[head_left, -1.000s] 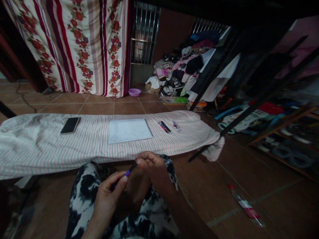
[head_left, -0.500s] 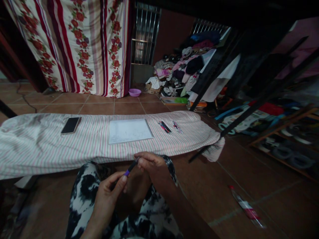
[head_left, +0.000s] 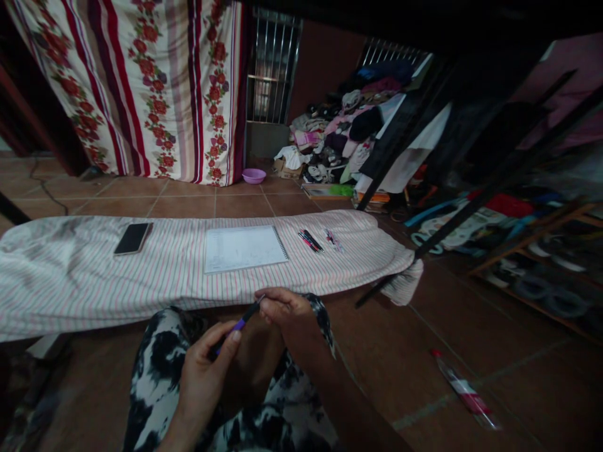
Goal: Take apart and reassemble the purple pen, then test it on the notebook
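Between my hands, above my lap, is a slim pen [head_left: 240, 324] with a purple part and a black part. My left hand [head_left: 210, 361] is closed round its purple end, thumb and fingers pinching it. The fingers of my right hand [head_left: 285, 314] pinch the dark tip at the other end; what exactly lies between those fingertips is too small to make out. Beyond my hands, a spiral notebook [head_left: 245, 248] lies open on the striped cloth [head_left: 183, 276]. Several pens [head_left: 309, 241] lie to its right, beside a small group of pinkish and clear pieces [head_left: 333, 240].
A phone [head_left: 134, 238] lies on the left of the cloth. On the tiled floor at right is a plastic bottle [head_left: 466, 390]. A purple basin [head_left: 254, 176] and a heap of clothes [head_left: 339, 125] are at the back. A dark metal bar [head_left: 438, 235] slants across the right side.
My left hand has shifted slightly along the pen, and more of its purple end shows behind the fingers. My right hand stays nearly where it was.
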Action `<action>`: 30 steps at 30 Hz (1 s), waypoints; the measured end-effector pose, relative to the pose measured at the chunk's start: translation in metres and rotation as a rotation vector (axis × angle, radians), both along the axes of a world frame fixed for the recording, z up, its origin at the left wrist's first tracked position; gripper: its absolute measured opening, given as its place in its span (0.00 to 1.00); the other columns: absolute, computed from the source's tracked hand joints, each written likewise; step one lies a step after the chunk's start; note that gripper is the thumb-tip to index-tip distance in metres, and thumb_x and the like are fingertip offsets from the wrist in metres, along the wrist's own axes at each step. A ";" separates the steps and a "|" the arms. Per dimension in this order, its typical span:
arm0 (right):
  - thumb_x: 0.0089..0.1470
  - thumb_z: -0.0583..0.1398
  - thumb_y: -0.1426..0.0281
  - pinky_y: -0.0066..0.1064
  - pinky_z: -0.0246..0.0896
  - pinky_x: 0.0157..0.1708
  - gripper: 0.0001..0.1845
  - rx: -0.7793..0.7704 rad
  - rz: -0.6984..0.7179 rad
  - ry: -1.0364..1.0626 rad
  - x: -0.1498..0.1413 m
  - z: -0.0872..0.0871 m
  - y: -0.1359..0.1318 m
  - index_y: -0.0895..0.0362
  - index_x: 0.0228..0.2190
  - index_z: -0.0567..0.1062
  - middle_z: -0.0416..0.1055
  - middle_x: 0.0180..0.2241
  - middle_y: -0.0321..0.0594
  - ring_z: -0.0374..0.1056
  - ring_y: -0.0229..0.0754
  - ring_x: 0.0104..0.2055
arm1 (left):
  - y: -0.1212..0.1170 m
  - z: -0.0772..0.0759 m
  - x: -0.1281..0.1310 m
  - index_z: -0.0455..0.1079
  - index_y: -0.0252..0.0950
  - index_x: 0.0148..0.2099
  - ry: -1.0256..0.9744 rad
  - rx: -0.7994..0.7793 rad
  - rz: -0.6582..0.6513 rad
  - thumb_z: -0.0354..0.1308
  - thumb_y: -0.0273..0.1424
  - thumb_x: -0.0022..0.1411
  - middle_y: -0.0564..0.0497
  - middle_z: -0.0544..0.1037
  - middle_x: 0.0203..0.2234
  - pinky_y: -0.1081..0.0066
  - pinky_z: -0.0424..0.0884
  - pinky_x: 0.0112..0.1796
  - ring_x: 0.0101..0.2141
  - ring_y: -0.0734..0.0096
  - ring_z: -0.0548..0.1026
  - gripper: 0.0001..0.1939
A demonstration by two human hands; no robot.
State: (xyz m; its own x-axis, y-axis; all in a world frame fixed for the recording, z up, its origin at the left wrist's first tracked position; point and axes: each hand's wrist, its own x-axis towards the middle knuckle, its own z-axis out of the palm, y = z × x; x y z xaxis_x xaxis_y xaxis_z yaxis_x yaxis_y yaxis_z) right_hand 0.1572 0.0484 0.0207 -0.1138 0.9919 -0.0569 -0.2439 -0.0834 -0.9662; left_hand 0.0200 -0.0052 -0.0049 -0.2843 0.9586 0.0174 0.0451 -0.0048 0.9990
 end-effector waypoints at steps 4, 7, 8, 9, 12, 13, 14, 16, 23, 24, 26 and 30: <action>0.38 0.65 0.64 0.24 0.56 0.23 0.11 -0.003 -0.085 -0.037 -0.002 0.002 0.000 0.57 0.26 0.79 0.68 0.19 0.33 0.60 0.32 0.21 | 0.000 -0.001 0.000 0.77 0.38 0.32 0.014 0.002 0.013 0.62 0.41 0.48 0.50 0.76 0.26 0.74 0.66 0.28 0.27 0.69 0.71 0.13; 0.39 0.65 0.64 0.24 0.55 0.24 0.11 0.038 -0.075 -0.057 -0.001 0.007 0.003 0.58 0.26 0.79 0.69 0.20 0.34 0.60 0.32 0.23 | 0.003 -0.002 -0.003 0.77 0.37 0.34 -0.014 -0.033 -0.044 0.61 0.44 0.49 0.51 0.75 0.22 0.75 0.65 0.26 0.25 0.70 0.69 0.16; 0.40 0.65 0.64 0.24 0.55 0.25 0.11 0.058 -0.055 -0.060 0.000 0.009 0.005 0.58 0.26 0.79 0.69 0.21 0.34 0.60 0.32 0.24 | 0.005 -0.002 -0.004 0.77 0.36 0.35 -0.031 -0.048 -0.071 0.61 0.44 0.49 0.52 0.74 0.20 0.75 0.64 0.24 0.23 0.71 0.68 0.18; 0.41 0.65 0.64 0.24 0.55 0.25 0.11 0.077 -0.032 -0.062 0.000 0.011 0.008 0.58 0.26 0.79 0.69 0.21 0.34 0.60 0.32 0.24 | 0.008 -0.001 -0.004 0.77 0.35 0.36 -0.048 -0.063 -0.099 0.61 0.45 0.49 0.52 0.72 0.19 0.75 0.63 0.24 0.22 0.72 0.67 0.19; 0.41 0.65 0.63 0.25 0.55 0.26 0.11 0.118 0.017 -0.057 0.004 0.013 0.022 0.58 0.26 0.79 0.70 0.22 0.34 0.60 0.33 0.25 | 0.021 0.003 -0.004 0.76 0.33 0.35 -0.096 -0.089 -0.163 0.60 0.47 0.49 0.55 0.68 0.15 0.76 0.59 0.22 0.20 0.75 0.64 0.21; 0.42 0.65 0.62 0.25 0.56 0.27 0.11 0.128 0.026 -0.051 0.005 0.013 0.028 0.58 0.27 0.79 0.70 0.23 0.35 0.61 0.33 0.26 | 0.027 0.005 -0.003 0.76 0.32 0.34 -0.113 -0.095 -0.180 0.60 0.47 0.49 0.56 0.67 0.14 0.76 0.58 0.22 0.19 0.76 0.63 0.21; 0.42 0.65 0.62 0.26 0.56 0.28 0.12 0.137 0.035 -0.047 0.006 0.011 0.035 0.57 0.27 0.80 0.71 0.24 0.36 0.61 0.34 0.27 | 0.033 0.006 -0.002 0.75 0.32 0.33 -0.130 -0.101 -0.197 0.60 0.47 0.49 0.56 0.66 0.14 0.76 0.57 0.22 0.19 0.77 0.61 0.21; 0.43 0.64 0.62 0.27 0.57 0.28 0.12 0.150 0.040 -0.039 0.008 0.007 0.050 0.57 0.29 0.80 0.72 0.25 0.37 0.62 0.35 0.28 | 0.048 0.008 0.001 0.74 0.32 0.31 -0.168 -0.114 -0.233 0.60 0.48 0.49 0.57 0.64 0.13 0.77 0.54 0.21 0.18 0.79 0.59 0.21; 0.43 0.64 0.60 0.27 0.57 0.27 0.16 0.069 -0.007 0.012 0.013 -0.016 0.119 0.59 0.30 0.80 0.71 0.23 0.38 0.62 0.34 0.26 | 0.124 -0.002 0.010 0.71 0.31 0.28 -0.263 -0.150 -0.336 0.60 0.51 0.46 0.57 0.64 0.12 0.76 0.51 0.20 0.16 0.79 0.58 0.24; 0.43 0.64 0.59 0.27 0.57 0.27 0.16 0.068 -0.015 0.015 0.013 -0.019 0.131 0.59 0.31 0.80 0.71 0.24 0.39 0.62 0.34 0.26 | 0.137 -0.004 0.011 0.71 0.31 0.27 -0.271 -0.155 -0.345 0.60 0.51 0.45 0.57 0.64 0.12 0.76 0.52 0.20 0.16 0.79 0.59 0.24; 0.42 0.65 0.59 0.27 0.57 0.27 0.17 0.071 -0.032 0.023 0.013 -0.025 0.153 0.59 0.30 0.79 0.72 0.25 0.39 0.63 0.34 0.26 | 0.162 -0.007 0.012 0.71 0.31 0.27 -0.283 -0.160 -0.364 0.61 0.51 0.44 0.58 0.64 0.11 0.76 0.52 0.20 0.16 0.79 0.58 0.25; 0.40 0.66 0.59 0.26 0.60 0.26 0.17 0.056 -0.058 0.054 0.011 -0.033 0.191 0.59 0.30 0.79 0.73 0.26 0.39 0.65 0.34 0.26 | 0.204 -0.014 0.008 0.71 0.31 0.28 -0.227 -0.153 -0.399 0.60 0.51 0.45 0.57 0.65 0.11 0.76 0.50 0.18 0.14 0.80 0.57 0.25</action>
State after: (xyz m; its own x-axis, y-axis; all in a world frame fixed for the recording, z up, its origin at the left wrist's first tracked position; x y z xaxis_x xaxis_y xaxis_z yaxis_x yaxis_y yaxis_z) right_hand 0.1680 0.2392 -0.0118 -0.0574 0.9983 0.0033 -0.2984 -0.0140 -0.9543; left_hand 0.0280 0.1985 -0.0193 0.1253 0.9804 -0.1522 -0.1493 0.1703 0.9740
